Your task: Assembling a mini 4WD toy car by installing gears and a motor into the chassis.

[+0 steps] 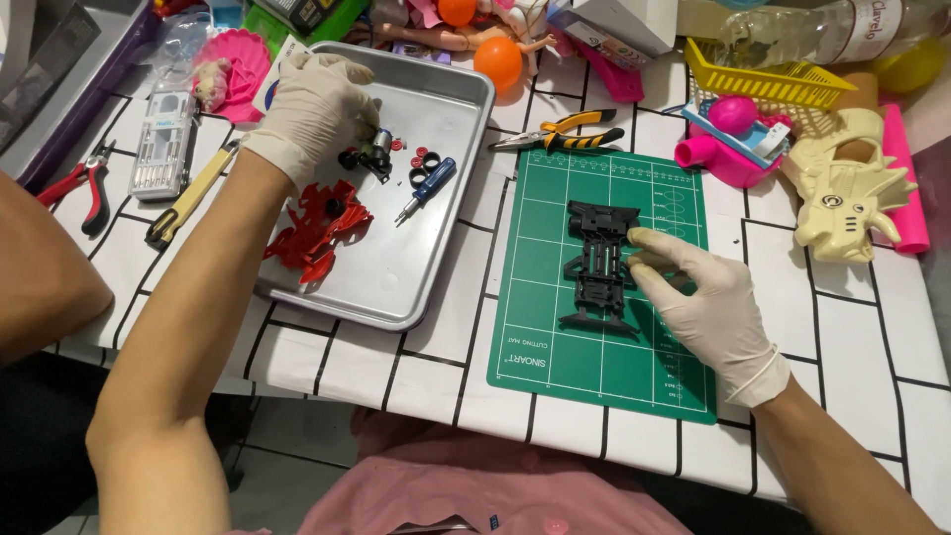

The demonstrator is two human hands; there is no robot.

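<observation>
Surface: white grid-lined table point(842, 337).
Mat: green cutting mat point(555, 337), near edge, protects the tabletop.
Right hand point(708, 307): fingers pinch the black toy-car chassis point(597, 260), steadying it.
Left hand point(319, 111): closed on a small motor part point(377, 151) over the metal tray point(436, 198), which corrals loose pieces.

A clear plastic case point(163, 144) with a pale label panel lies on the worktop point(862, 337) at far left, oblong, holding a row of small tools. At the top edge, right of centre, stands a white cardboard box point(619, 22) with a pink-edged flat package point(606, 61) beneath it. Top right — a clear plastic bottle point(822, 32) lies on its side, its white label point(882, 20) wrapped round. A small white tag point(768, 141) rests on the pink toy.
</observation>
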